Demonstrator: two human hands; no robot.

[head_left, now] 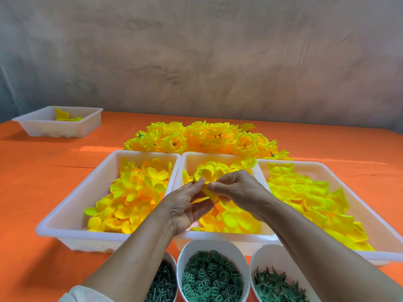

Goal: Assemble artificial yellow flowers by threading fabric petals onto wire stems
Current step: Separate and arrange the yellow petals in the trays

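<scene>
Petals of yellow fabric (135, 192) fill three white plastic trays (72, 236) on an orange-covered table (32, 182) as a person works above the middle tray (218, 237). The left hand (185, 208) and the right hand (237, 188) meet fingertip to fingertip. Each pinches between thumb and forefinger one cupped, ruffled yellow fabric petal piece (204, 174), held clear of the heap below. No stem shows in either grip. The dark green stem pieces (162, 284) sit in a white cup at the near edge, beside cups of green plastic rings (211, 277) and green leafy calyxes (277, 282). The step appears to be separating or opening a single petal layer. Done well, it calls for a light pinch near the centre, so the hole is found and the ruffle is not crushed, and for checking that only one layer comes away. Finished yellow flowers (196, 138) lie piled behind the trays.
</scene>
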